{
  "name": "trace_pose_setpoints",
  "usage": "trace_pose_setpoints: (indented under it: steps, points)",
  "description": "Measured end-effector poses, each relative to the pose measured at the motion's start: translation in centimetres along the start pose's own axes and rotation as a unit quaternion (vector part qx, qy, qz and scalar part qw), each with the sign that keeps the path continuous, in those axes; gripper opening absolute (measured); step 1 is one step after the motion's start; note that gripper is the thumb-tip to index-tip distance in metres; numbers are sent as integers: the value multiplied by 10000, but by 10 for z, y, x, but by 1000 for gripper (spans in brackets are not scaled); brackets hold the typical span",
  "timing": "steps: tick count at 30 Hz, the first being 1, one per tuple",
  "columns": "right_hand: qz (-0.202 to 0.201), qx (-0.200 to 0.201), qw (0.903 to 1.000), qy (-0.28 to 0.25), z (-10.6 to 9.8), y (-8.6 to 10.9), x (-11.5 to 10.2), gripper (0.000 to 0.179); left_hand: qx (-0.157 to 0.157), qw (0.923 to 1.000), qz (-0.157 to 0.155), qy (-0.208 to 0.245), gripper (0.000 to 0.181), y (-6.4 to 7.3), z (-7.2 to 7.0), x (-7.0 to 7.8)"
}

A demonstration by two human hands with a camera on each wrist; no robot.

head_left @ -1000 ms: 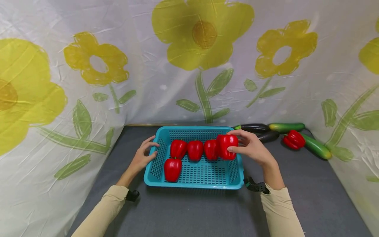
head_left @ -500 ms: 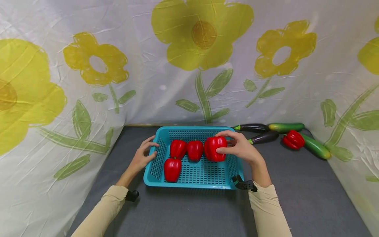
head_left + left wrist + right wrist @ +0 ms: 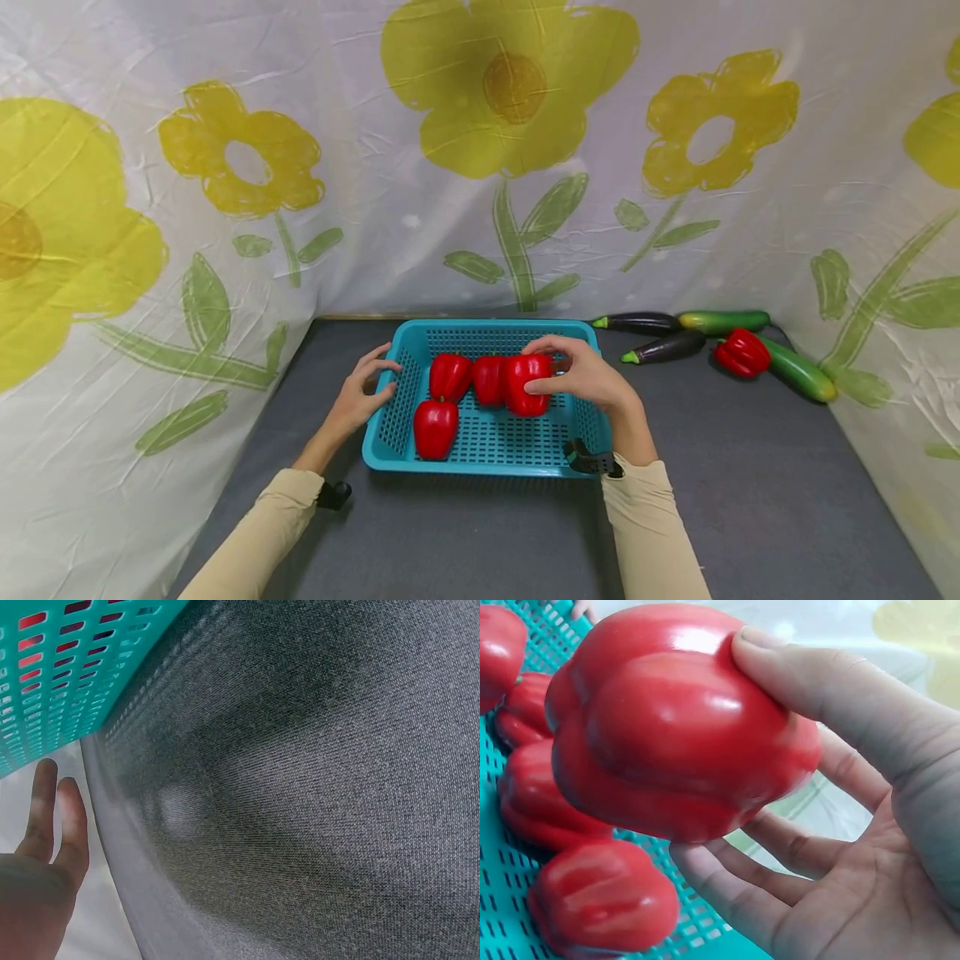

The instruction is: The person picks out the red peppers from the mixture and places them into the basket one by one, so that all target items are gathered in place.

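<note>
My right hand (image 3: 583, 379) holds a glossy red bell pepper (image 3: 527, 386) between thumb and fingers, raised over the blue-green plastic basket (image 3: 480, 468). In the right wrist view the thumb lies on top of this pepper (image 3: 667, 727) and the fingers support it from below. Several more red peppers sit in the basket, among them a front-left pepper (image 3: 436, 429) and a back-left pepper (image 3: 451, 377); the held one hides another in the head view. My left hand (image 3: 362, 398) is at the basket's left rim, fingers loosely bent; in the left wrist view two fingers (image 3: 73, 825) extend beside its perforated wall.
To the right of the basket lie two eggplants, a rear eggplant (image 3: 640, 322) and a nearer eggplant (image 3: 667, 347). Beyond them are a green zucchini (image 3: 723, 322), another zucchini (image 3: 798, 371) and a loose red pepper (image 3: 742, 353). A flowered cloth (image 3: 360, 250) hangs behind the dark table (image 3: 480, 533).
My right hand has carried the held pepper leftward over the basket, from its right side toward the middle, past the pepper at the right of the row. The left hand has stayed in place.
</note>
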State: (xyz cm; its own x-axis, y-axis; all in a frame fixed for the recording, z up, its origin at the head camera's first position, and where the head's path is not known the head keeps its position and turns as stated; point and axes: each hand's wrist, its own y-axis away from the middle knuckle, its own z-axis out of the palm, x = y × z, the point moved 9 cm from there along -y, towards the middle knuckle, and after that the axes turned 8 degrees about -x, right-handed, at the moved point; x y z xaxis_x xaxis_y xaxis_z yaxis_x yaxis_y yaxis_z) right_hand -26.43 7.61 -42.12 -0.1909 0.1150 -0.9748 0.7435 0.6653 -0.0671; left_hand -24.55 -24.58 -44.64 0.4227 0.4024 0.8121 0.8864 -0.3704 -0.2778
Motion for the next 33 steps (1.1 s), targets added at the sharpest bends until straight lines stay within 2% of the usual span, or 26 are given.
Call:
trace_pose_setpoints:
  steps: [5, 15, 24, 33]
  points:
    - [144, 23, 9998, -119, 7, -8, 5, 46, -8, 10000, -11, -23, 25, 0, 0, -1]
    - [186, -119, 9997, -114, 20, -17, 9, 45, -4, 10000, 45, 0, 25, 0, 1, -2]
    - [439, 33, 9989, -173, 27, -23, 25, 42, 7, 10000, 8, -39, 25, 0, 0, -2]
    - [635, -80, 9978, 187, 39, -29, 28, 37, 4, 10000, -61, -26, 25, 0, 1, -3]
